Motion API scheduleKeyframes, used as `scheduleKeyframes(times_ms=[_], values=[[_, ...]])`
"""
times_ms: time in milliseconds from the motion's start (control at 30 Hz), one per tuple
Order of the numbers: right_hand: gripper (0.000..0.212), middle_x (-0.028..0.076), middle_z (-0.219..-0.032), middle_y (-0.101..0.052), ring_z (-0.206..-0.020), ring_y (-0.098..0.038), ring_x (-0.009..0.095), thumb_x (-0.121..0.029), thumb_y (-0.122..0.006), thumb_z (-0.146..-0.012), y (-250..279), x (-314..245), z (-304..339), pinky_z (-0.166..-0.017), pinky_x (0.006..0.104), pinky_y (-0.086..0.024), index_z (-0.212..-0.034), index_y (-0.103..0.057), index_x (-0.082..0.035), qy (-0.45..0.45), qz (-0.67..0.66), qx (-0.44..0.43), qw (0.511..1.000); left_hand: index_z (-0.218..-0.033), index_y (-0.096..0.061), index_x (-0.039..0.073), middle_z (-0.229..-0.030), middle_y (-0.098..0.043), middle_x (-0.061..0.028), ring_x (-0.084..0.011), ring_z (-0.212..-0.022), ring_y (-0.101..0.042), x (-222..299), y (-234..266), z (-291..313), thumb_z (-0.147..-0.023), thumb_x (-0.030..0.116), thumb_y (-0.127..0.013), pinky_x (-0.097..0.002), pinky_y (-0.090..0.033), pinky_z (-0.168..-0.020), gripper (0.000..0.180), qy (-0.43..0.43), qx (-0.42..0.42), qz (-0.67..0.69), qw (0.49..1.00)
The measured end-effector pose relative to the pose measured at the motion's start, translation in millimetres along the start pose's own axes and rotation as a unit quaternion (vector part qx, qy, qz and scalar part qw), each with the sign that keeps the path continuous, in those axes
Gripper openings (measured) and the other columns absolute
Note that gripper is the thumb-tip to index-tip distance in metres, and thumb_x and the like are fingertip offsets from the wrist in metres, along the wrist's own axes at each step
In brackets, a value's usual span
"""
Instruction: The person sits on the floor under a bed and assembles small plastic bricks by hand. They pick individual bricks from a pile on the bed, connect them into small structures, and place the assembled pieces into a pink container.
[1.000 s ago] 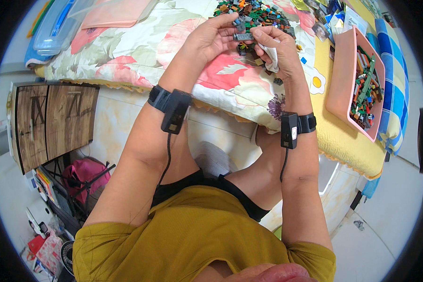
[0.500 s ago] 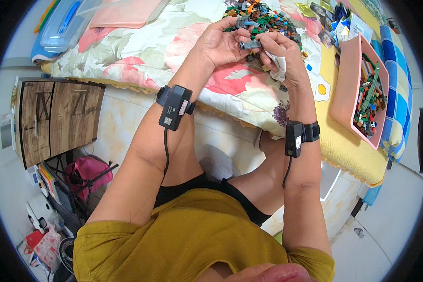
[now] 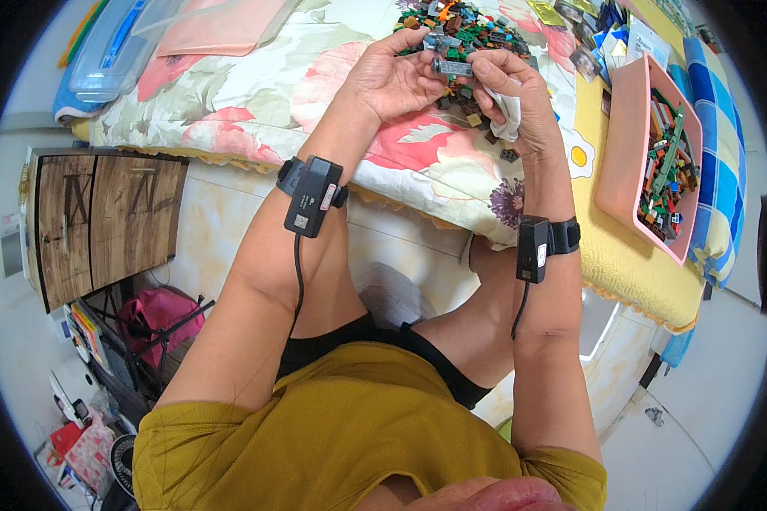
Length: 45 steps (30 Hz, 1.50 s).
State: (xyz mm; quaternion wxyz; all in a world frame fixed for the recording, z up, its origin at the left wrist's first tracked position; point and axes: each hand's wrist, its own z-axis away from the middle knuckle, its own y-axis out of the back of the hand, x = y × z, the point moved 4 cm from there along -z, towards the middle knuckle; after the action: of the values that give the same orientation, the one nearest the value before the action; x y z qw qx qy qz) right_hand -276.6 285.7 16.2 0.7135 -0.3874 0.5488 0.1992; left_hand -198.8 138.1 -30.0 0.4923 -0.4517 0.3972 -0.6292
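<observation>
left hand (image 3: pixel 388 81): palm turned upward, thumb and forefinger pinching a small blue-grey piece (image 3: pixel 440 43); the lower fingers are curled, close to the left end of a grey block (image 3: pixel 453 67).
right hand (image 3: pixel 520 94): thumb and forefinger grasp the right end of the grey block, while the other fingers are folded around a crumpled white cloth (image 3: pixel 509 115).
grey block: a short, narrow toy-brick part, held up between the two hands, just below the blue-grey piece; the two parts look separate, though at this size a light contact could be missed.
change: over the last half second the grey block has tipped slightly, its left end now a touch higher than its right; both hands keep their holds.
meaning: neither part has been laid down or joined, so the handling seems to be at much the same stage, with the block only turned.
brick pile (image 3: pixel 488 36): mixed small bricks, many green, brown and grey, heaped just beyond the hands on a flowered quilt (image 3: pixel 256 89).
pink bin (image 3: pixel 620 140): tilted, on the right, holding more loose bricks (image 3: pixel 669 162), beside a blue checked pillow (image 3: pixel 714 162).
wrists: a black strapped device on each forearm.
</observation>
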Motion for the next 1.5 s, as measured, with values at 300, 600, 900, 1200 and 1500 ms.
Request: scheduleKeyframes(times_ms=[300, 600, 900, 1200, 1500], values=[[0.022, -0.002, -0.069, -0.062, -0.053, -0.056, 0.004, -0.017, -0.078, -0.081, 6.7, -1.5, 1.8, -0.04, 0.0166, -0.036, -0.098, -0.069, -0.005, 0.011, -0.001, -0.017, 1.0, -0.108, -0.058, 0.0, -0.093, -0.066, -0.0089, -0.0137, -0.076, -0.059, 3.0, -4.9, -1.7, -0.093, 0.022, -0.061, -0.0244, -0.044, -0.054, 0.026, -0.012, -0.076, -0.025, 0.997], [0.029, 0.001, -0.076, -0.065, -0.057, -0.058, 0.007, -0.007, -0.08, -0.076, 7.6, -11.9, 8.6, -0.048, 0.0179, -0.044, -0.103, -0.069, -0.003, 0.022, 0.058, -0.02, 0.998, -0.108, -0.057, 0.0, -0.085, -0.065, -0.0078, -0.015, -0.072, -0.059, 3.7, -8.5, -1.2, -0.093, 0.021, -0.062, -0.0247, -0.046, -0.053, 0.026, -0.036, -0.058, -0.053, 0.996], [0.029, 0.004, -0.09, -0.069, -0.075, -0.063, 0.009, -0.003, -0.079, -0.075, 7.2, -18.4, 15.9, -0.068, 0.0225, -0.053, -0.103, -0.07, -0.002, 0.093, 0.143, 0.023, 0.985, -0.095, -0.061, 0.002, -0.074, -0.063, -0.0068, -0.0154, -0.066, -0.056, 3.0, -13.6, 1.5, -0.092, 0.021, -0.064, -0.0256, -0.047, -0.057, 0.02, -0.034, -0.055, -0.052, 0.997], [0.019, 0.001, -0.092, -0.067, -0.085, -0.062, 0.011, 0.007, -0.073, -0.073, 1.1, -19.6, 16.2, -0.078, 0.0251, -0.053, -0.088, -0.068, -0.003, 0.248, 0.188, 0.03, 0.95, -0.086, -0.063, 0.003, -0.073, -0.064, -0.0079, -0.0195, -0.065, -0.056, -1.9, -12.8, -2.2, -0.09, 0.024, -0.066, -0.0268, -0.049, -0.059, 0.022, -0.012, -0.05, -0.069, 0.996], [0.015, 0.006, -0.097, -0.068, -0.093, -0.063, 0.014, 0.01, -0.07, -0.073, 5.4, -19.3, 15.3, -0.084, 0.027, -0.053, -0.083, -0.067, -0.001, 0.227, 0.185, 0.053, 0.955, -0.09, -0.062, 0.001, -0.073, -0.064, -0.0086, -0.0168, -0.064, -0.058, -2.6, -10.1, -5.8, -0.087, 0.02, -0.072, -0.0255, -0.05, -0.058, 0.022, -0.04, -0.029, -0.107, 0.993]])
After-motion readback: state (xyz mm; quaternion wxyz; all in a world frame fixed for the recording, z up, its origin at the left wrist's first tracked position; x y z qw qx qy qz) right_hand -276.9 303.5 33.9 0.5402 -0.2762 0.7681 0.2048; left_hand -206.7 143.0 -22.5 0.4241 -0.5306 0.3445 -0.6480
